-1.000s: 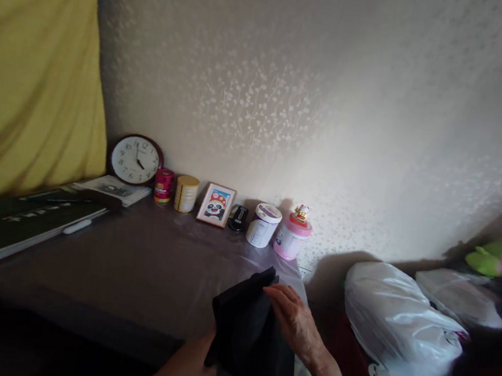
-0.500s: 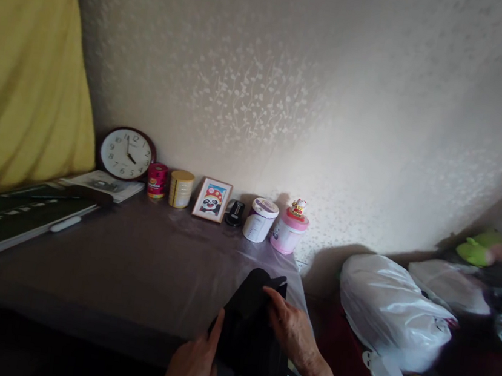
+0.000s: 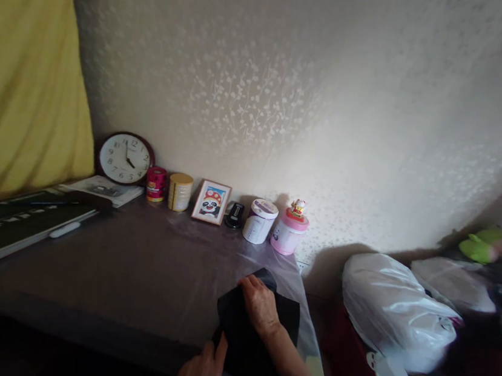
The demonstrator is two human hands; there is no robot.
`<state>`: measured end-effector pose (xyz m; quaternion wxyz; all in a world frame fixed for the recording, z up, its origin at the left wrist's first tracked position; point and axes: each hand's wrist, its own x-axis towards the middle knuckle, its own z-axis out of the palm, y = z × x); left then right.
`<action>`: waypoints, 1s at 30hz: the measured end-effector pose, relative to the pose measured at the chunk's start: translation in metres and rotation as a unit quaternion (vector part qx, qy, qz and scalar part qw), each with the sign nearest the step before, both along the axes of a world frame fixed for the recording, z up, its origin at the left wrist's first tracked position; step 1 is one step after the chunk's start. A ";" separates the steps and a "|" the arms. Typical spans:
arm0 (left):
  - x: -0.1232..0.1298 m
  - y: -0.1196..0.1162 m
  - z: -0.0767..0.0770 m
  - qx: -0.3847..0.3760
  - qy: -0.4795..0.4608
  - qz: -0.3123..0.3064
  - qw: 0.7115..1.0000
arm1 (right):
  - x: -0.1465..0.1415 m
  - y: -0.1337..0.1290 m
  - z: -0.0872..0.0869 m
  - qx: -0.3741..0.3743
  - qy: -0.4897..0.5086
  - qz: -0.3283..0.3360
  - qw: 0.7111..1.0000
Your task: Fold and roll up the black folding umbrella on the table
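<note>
A soft black bag (image 3: pixel 250 340) lies at the front right corner of the table. Its exact make is hard to see in the dark. My left hand (image 3: pixel 202 372) is at its left edge, fingers closed on the black material. Across the bag's upper part reaches my right hand (image 3: pixel 259 305), with its fingers bent and gripping the material near the top left. The right forearm crosses over the bag and covers part of it.
Along the wall stand a clock (image 3: pixel 127 159), a red can (image 3: pixel 155 185), a yellow-lidded tin (image 3: pixel 179 192), a picture frame (image 3: pixel 211 202), a white tub (image 3: pixel 260 222) and a pink tub (image 3: pixel 289 234). A green book (image 3: pixel 21 227) lies left; white plastic bags (image 3: pixel 396 309) sit right.
My right hand has moved left across the top of the bag and now grips its upper left part. The upper material has shifted left. My left hand has moved slightly right and down.
</note>
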<state>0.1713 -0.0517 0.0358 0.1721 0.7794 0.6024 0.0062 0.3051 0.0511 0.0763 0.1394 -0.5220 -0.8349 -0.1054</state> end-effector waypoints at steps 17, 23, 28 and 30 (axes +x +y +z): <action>0.000 0.010 0.012 0.018 -0.048 -0.063 0.997 | -0.003 0.012 -0.031 0.002 0.040 0.034 0.999; 0.013 0.013 0.004 0.005 -0.001 -0.045 0.999 | 0.004 -0.008 -0.031 -0.027 0.139 0.079 0.987; 0.018 0.014 -0.011 0.031 0.015 -0.043 0.998 | 0.017 -0.022 -0.032 -0.026 0.138 0.136 0.981; 0.018 0.014 -0.014 0.043 0.016 -0.039 0.998 | 0.025 -0.014 -0.033 -0.021 0.135 0.134 0.981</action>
